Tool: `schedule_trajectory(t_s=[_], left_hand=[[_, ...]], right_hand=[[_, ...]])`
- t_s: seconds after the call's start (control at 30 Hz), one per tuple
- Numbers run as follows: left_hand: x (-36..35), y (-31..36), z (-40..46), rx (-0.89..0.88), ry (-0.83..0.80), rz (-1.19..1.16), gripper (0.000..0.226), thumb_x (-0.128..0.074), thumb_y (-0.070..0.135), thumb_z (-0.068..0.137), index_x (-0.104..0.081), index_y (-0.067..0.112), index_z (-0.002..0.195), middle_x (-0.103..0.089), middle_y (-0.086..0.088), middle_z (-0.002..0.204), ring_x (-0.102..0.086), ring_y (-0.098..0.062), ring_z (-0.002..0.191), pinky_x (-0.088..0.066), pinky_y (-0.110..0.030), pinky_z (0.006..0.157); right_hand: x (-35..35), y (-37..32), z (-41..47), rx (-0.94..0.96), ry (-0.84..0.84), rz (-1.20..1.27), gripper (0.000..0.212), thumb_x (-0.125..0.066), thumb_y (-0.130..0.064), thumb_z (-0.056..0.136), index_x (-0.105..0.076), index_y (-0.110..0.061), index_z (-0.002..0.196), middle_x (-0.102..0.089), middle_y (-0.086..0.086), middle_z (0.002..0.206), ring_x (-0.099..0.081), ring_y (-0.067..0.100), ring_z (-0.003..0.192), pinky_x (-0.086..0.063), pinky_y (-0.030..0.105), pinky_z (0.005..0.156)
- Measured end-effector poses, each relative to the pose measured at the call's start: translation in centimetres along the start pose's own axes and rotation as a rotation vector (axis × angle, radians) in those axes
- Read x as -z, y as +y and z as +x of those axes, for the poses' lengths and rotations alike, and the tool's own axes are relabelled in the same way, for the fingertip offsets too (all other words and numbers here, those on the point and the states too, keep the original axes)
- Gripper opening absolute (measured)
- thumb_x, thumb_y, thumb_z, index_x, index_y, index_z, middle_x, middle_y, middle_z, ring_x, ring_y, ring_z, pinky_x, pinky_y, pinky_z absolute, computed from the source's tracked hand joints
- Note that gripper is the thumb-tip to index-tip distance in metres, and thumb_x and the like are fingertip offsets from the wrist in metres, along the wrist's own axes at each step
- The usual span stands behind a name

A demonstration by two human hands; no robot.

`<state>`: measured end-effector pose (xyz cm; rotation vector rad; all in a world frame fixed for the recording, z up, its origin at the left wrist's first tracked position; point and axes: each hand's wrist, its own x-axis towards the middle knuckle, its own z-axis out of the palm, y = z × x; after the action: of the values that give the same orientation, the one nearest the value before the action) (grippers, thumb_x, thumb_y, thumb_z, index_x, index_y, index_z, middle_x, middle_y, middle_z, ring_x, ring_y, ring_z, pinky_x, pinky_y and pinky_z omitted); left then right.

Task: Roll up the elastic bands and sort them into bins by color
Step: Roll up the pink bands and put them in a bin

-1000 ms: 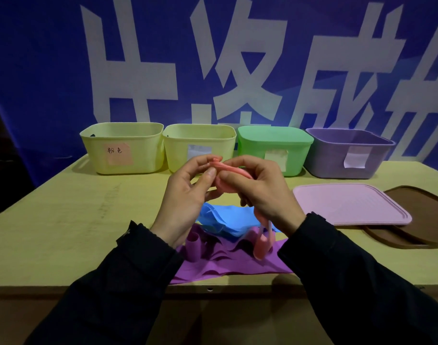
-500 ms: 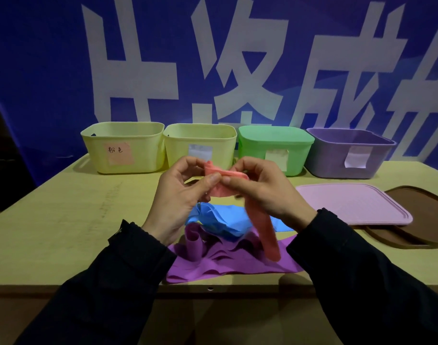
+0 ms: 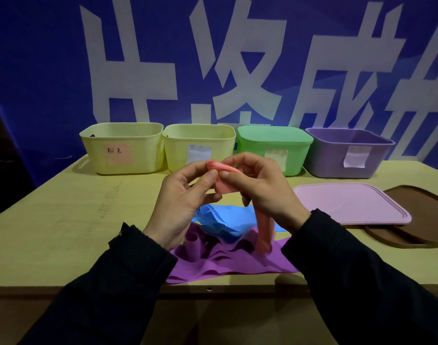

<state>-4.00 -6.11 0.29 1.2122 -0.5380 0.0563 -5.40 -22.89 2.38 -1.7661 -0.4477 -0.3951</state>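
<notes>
A: Our left hand (image 3: 181, 195) and right hand (image 3: 260, 190) meet above the pale wooden table (image 3: 63, 220), and both pinch the top end of the soft pink elastic band (image 3: 226, 181) between thumb and fingers

B: And the rest of that band?

A: It hangs down from our right hand as a flat strip, its lower end over the crumpled purple elastic band (image 3: 225, 260) lying at the table's near edge. The folded blue elastic band (image 3: 225, 217) lies on top of the purple one, just under our hands

B: Where are the bins?

A: We see four in a row along the back of the table: a yellow plastic bin with a pink handwritten label (image 3: 122, 148) at far left, a second yellow bin with a white label (image 3: 199, 146), a green bin closed with its lid (image 3: 275, 148), and an open purple bin (image 3: 347, 151) at right

B: Anything else on the table?

A: A flat pink plastic lid (image 3: 350, 202) lies in front of the purple bin, resting partly on a dark brown tray (image 3: 417, 220)
</notes>
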Motion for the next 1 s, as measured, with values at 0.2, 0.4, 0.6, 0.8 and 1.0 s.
schedule_trajectory(t_s=[0.2, 0.4, 0.6, 0.8, 1.0], left_hand=[[-0.1, -0.3, 0.1, 0.012, 0.001, -0.036, 0.019, -0.067, 0.017, 0.093, -0.065, 0.012, 0.112, -0.073, -0.005, 0.098, -0.066, -0.014, 0.084, -0.054, -0.026, 0.077], [0.5, -0.1, 0.0, 0.026, -0.037, -0.023, 0.035, -0.082, 0.014, 0.079, -0.066, 0.011, 0.110, -0.073, -0.008, 0.101, -0.068, -0.019, 0.088, -0.057, -0.027, 0.074], [0.9, 0.0, 0.3, 0.025, 0.014, 0.020, 0.023, -0.068, 0.015, 0.088, -0.066, 0.014, 0.111, -0.072, -0.003, 0.096, -0.068, -0.016, 0.086, -0.058, -0.026, 0.068], [0.5, -0.6, 0.4, 0.033, 0.001, 0.065, 0.014, -0.058, 0.010, 0.100, -0.066, 0.015, 0.110, -0.073, -0.009, 0.097, -0.067, -0.019, 0.088, -0.054, -0.033, 0.080], [0.4, -0.1, 0.0, -0.017, 0.048, 0.117, 0.028, -0.077, 0.022, 0.079, -0.072, 0.015, 0.105, -0.075, -0.004, 0.101, -0.070, -0.019, 0.085, -0.057, -0.035, 0.079]], right_hand=[[-0.8, 0.1, -0.1, -0.026, 0.069, -0.006, 0.014, -0.077, -0.020, 0.089, -0.065, -0.013, 0.087, -0.057, 0.001, 0.059, -0.048, 0.020, 0.042, -0.037, 0.025, 0.041], [0.5, -0.4, -0.2, -0.113, -0.076, 0.140, 0.020, -0.080, -0.017, 0.081, -0.063, -0.007, 0.086, -0.067, 0.011, 0.070, -0.062, 0.019, 0.058, -0.051, 0.028, 0.055], [1.7, 0.2, -0.1, -0.128, -0.116, 0.121, 0.006, -0.072, -0.006, 0.086, -0.067, -0.008, 0.089, -0.070, 0.000, 0.076, -0.062, 0.009, 0.068, -0.049, 0.019, 0.063], [1.0, 0.2, 0.0, -0.082, -0.027, -0.008, 0.006, -0.074, -0.012, 0.090, -0.072, -0.009, 0.095, -0.070, 0.006, 0.081, -0.061, 0.012, 0.071, -0.049, 0.026, 0.068], [1.0, 0.0, -0.3, -0.036, -0.034, -0.112, 0.013, -0.073, -0.023, 0.092, -0.071, -0.010, 0.088, -0.065, -0.001, 0.075, -0.055, 0.009, 0.066, -0.045, 0.027, 0.060]])
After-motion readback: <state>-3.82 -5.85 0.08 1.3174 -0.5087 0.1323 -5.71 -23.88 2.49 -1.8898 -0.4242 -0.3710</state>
